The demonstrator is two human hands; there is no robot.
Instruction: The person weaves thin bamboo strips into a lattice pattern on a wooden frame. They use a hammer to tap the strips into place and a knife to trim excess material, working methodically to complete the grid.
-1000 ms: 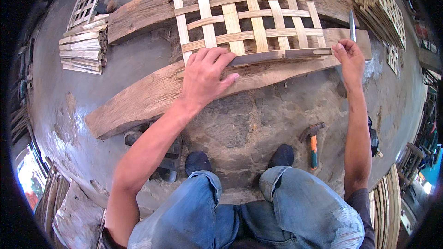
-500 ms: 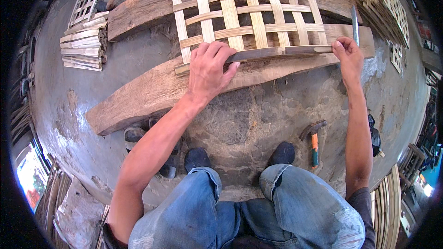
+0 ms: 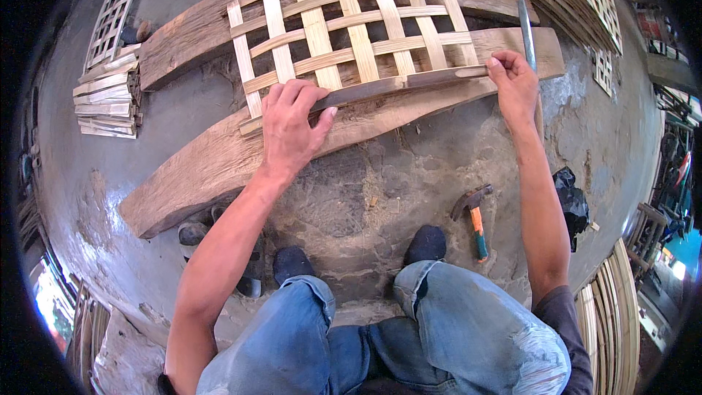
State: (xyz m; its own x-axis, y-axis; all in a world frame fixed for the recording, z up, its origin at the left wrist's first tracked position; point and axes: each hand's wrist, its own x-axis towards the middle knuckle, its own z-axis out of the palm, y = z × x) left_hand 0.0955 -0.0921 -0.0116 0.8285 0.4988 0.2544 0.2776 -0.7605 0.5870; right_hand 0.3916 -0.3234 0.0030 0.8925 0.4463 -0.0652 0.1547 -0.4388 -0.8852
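A woven lattice panel (image 3: 351, 25) of pale, flat bamboo strips lies across two thick wooden beams. A dark-edged bamboo strip (image 3: 369, 91) runs along its near edge, over the nearer beam (image 3: 197, 157). My left hand (image 3: 295, 128) grips this strip near its left end, thumb on the near side and fingers over the far side. Between thumb and fingertips, my right hand (image 3: 514, 91) pinches the strip's right end. Close beside that hand a long knife (image 3: 527, 33) points away from me; its handle is partly hidden, and whether the hand touches it I cannot tell.
A hammer (image 3: 475, 221) with an orange and green handle lies on the floor by my right foot. Cut strips (image 3: 108, 95) are piled at left. Stacked lattice panels (image 3: 574, 0) stand far right. A black plastic bag (image 3: 572, 201) lies beside my right forearm.
The whole view has shifted, so the panel, beams and hammer appear further left. Both hands keep their hold on the strip. More of the knife's handle now shows past my right hand.
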